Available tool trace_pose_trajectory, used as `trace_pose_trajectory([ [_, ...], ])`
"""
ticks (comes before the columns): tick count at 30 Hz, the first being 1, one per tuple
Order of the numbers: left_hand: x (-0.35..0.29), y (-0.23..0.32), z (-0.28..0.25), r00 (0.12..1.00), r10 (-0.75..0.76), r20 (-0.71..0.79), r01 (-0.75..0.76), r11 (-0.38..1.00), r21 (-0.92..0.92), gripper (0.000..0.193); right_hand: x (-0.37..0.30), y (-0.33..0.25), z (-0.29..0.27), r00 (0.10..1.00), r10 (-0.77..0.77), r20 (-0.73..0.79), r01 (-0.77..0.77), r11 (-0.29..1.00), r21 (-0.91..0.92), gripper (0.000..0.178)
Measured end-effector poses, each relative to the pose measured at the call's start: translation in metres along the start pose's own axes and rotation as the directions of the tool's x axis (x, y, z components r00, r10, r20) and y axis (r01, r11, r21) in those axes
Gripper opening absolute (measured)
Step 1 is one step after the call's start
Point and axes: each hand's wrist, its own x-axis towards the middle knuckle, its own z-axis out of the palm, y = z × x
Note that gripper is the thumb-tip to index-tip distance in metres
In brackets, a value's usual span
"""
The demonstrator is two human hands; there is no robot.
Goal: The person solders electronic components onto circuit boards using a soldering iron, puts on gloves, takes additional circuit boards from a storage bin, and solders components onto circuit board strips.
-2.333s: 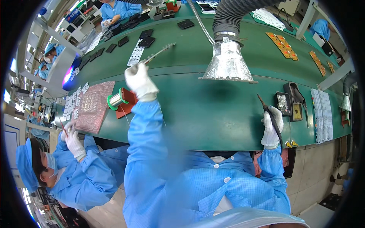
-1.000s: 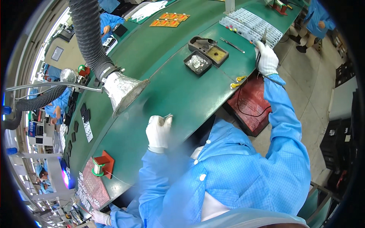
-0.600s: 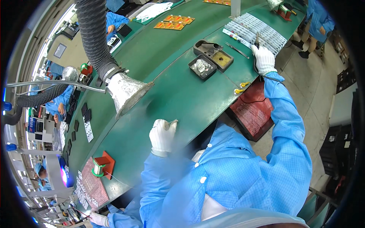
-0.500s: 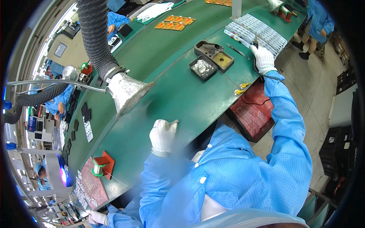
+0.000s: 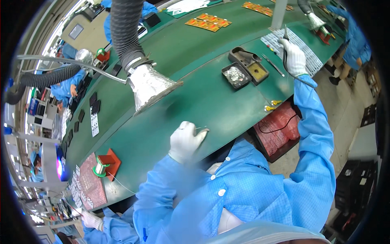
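My left hand, in a white glove, hovers over the near edge of the green bench. Its fingers are curled round a thin solder wire, while the thumb sticks out to the right. At the far right, my gloved right hand grips a soldering iron, tip pointing up and away. Below that hand lies a white slotted tray with small parts in it. Tweezers rest just left of the tray. A solder spool sits on a red stand at the left, its wire trailing toward my left sleeve.
A fume duct with a foil hood hangs over the bench. Mid-bench stand a black box of silvery scraps and an iron holder with a sponge. Yellow clips sit at the edge, above a red-lined bin. A co-worker's gloved hand shows lower left.
The view has shifted, so the bench appears farther right. My left thumb has stretched out from the fist, and more of the thin wire shows. My right hand still grips the iron by the tray.
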Motion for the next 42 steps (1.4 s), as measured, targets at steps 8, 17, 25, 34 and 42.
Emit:
trace_pose_trajectory([
  [8,0.016,-0.021,0.005,0.998,-0.026,0.049,0.038,0.967,-0.252,0.04,0.139,-0.116,0.076,0.972,-0.188,0.144,0.154,0.963,0.219,0.028],
  [17,0.019,-0.033,-0.002,0.995,0.027,0.096,0.023,0.878,-0.478,0.034,0.169,-0.101,0.292,0.918,0.144,0.37,-0.236,0.947,0.219,0.036],
  [25,0.019,-0.03,-0.002,0.99,-0.026,0.138,0.088,0.882,-0.463,0.035,0.207,-0.037,0.361,0.93,-0.154,0.333,0.112,0.984,0.141,0.04],
  [34,0.025,-0.023,-0.007,0.995,-0.063,0.08,0.094,0.874,-0.476,0.036,0.226,-0.115,0.321,0.85,-0.33,0.411,0.388,0.919,-0.065,0.047],
  [42,0.021,-0.023,-0.006,0.998,-0.013,-0.069,-0.023,0.868,-0.496,0.034,0.267,-0.059,0.29,0.993,-0.025,0.116,-0.016,0.94,0.34,0.039],
])
